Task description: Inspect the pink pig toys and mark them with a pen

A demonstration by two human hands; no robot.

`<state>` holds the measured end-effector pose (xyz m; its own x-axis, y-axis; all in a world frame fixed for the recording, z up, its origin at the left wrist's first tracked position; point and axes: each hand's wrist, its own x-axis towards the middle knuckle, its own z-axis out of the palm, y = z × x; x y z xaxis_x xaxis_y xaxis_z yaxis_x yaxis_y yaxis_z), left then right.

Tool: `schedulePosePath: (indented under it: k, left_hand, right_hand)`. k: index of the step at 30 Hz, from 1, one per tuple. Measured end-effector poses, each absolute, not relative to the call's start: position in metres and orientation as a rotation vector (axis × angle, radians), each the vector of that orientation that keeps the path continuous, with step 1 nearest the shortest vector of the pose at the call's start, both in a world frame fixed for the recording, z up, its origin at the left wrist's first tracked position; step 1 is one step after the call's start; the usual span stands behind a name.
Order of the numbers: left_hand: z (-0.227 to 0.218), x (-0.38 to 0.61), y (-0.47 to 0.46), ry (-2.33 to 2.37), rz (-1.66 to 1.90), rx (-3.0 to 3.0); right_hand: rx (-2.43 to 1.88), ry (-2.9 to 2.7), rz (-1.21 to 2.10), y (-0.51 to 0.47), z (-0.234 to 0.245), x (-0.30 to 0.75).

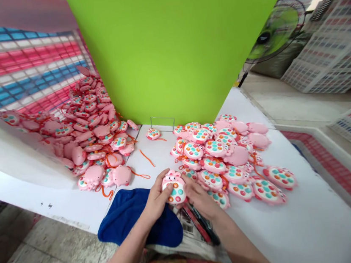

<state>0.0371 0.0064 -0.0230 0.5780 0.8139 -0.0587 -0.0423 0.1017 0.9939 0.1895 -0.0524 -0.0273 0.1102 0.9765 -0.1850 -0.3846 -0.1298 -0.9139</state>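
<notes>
**Clerk:** Item in hand?

**Checker:** One pink toy (pixel 175 188), pig-faced, with coloured round buttons on its front. It is held face up between both hands above the near part of the white table (pixel 302 227), just beside the blue cloth (pixel 125 218).

**Clerk:** Grip?

**Checker:** The left hand (pixel 158 195) is closed round the toy's left side, with the thumb laid on the button face. The right hand (pixel 199 199) is closed on its right side. Both are clasped on the same piece, and nothing else is held.

**Clerk:** Stock to the left?

**Checker:** A large heap (pixel 88 125) is banked against the striped backdrop (pixel 20 69). It is jumbled, many pieces are turned back up, and orange cords (pixel 146 157) trail out of it.

**Clerk:** Stock to the right?

**Checker:** A flatter pile (pixel 226 159) is entered just beside the right hand. Most pieces are laid face up with the buttons showing, and a few at the far edge are turned over.

**Clerk:** Strays?

**Checker:** A single piece (pixel 153 133) is set apart between the two lots, before a small wire frame (pixel 162 120) at the foot of the green panel (pixel 177 41).

**Clerk:** Handled against unhandled?

**Checker:** That cannot be read. It is judged that pieces are dealt with one at a time and that a great many are involved. Which lot is finished is not shown.

**Clerk:** Other entries?

**Checker:** Red and black tools (pixel 203 226) and a printed sheet (pixel 187 228) are listed under the right wrist. A fan (pixel 277 25) and stacked crates (pixel 329 57) are noted beyond the table.
</notes>
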Motion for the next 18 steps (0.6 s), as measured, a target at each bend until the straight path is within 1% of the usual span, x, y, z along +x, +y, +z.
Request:
schedulePosePath:
  k: [3,6,9,12,15,16,18]
  left_hand:
    - [-0.023,0.035,0.008,0.755,0.733,1.389]
    - [-0.019,0.026,0.016,0.783,0.647,1.609]
    - [-0.016,0.006,0.033,1.015,0.676,1.973]
    - [-0.021,-0.019,0.053,1.501,0.757,2.305]
    - [-0.034,-0.038,0.065,1.934,0.581,2.410]
    - [-0.038,-0.042,0.067,1.997,0.501,2.416]
    - [-0.046,-0.047,0.069,2.002,0.418,2.443]
  right_hand:
    - [-1.113,-0.926,1.442,-0.054,-0.017,0.189]
    - [-1.176,-0.952,1.529,-0.053,-0.016,0.199]
    - [-1.247,-0.952,1.569,-0.049,-0.017,0.221]
    - [-1.248,-0.788,1.288,-0.041,-0.013,0.243]
    - [-1.059,-0.534,0.963,-0.032,-0.007,0.251]
    - [-0.998,-0.472,0.916,-0.031,-0.007,0.250]
    - [-0.957,-0.406,0.942,-0.031,-0.009,0.246]
